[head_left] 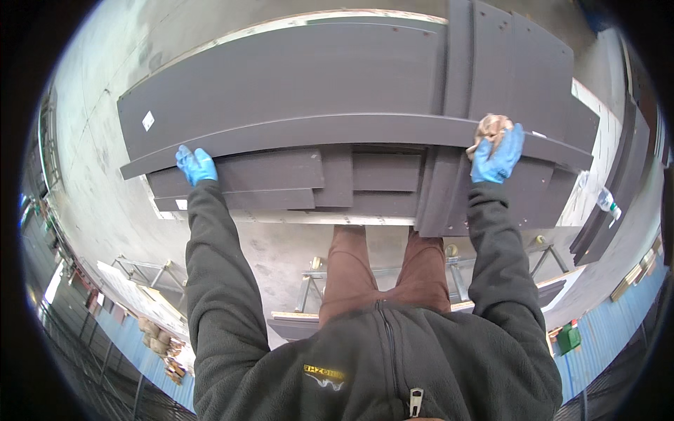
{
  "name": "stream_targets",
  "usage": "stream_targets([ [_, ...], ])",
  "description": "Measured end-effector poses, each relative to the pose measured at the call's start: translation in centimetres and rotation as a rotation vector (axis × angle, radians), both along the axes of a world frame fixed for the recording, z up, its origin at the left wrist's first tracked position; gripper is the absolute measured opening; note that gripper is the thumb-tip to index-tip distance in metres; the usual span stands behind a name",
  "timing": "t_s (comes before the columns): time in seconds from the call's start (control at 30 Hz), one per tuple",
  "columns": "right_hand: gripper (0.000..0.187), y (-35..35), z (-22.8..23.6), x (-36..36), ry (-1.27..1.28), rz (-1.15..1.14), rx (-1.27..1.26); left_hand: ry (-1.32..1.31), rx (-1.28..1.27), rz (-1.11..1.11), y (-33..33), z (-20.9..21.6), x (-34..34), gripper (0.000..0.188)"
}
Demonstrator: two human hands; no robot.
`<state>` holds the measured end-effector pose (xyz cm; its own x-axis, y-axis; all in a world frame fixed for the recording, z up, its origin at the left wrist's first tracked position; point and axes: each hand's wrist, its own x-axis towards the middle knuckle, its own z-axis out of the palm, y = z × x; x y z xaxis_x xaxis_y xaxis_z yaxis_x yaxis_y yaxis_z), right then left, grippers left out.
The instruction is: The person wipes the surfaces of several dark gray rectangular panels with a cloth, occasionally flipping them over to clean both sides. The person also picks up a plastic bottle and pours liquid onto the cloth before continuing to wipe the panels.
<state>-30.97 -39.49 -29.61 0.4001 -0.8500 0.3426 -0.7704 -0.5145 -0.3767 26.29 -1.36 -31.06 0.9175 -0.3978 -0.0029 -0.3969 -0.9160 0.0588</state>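
Across a stack of dark grey panels lies a long narrow dark grey strip [337, 129], running left to right in front of me. My left hand [196, 165], in a blue glove, grips the near edge of this strip close to its left end. Farther right, my right hand [499, 156], also gloved in blue, presses a crumpled beige-brown rag [493, 128] onto the strip; its fingers are closed around the cloth. Beneath and behind the strip is a wide dark grey panel [295, 74] with a small white label [148, 121] at its left.
Shorter dark offcuts [267, 175] lie on a white board [379, 220] near me. More panels [523, 63] stack at the far right. A clear plastic bottle [605, 201] sits right of the stack. Metal trestle legs [306, 288] with wheels stand by my legs. A green bin [569, 339] is behind right.
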Motion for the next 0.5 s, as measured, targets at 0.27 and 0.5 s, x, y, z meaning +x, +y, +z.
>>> stream_targets([
  [0.27, 0.063, 16.1, -0.2, 26.2, 0.182, 0.448, 0.127, 0.066, 0.032, -0.066, 2.3, -0.2, -0.1, 0.071],
  [0.5, 0.061, 28.4, 2.1, 48.4, 0.162, 0.883, 0.151, 0.249, -0.004, -0.143, 4.3, 0.5, 1.9, 0.069],
])
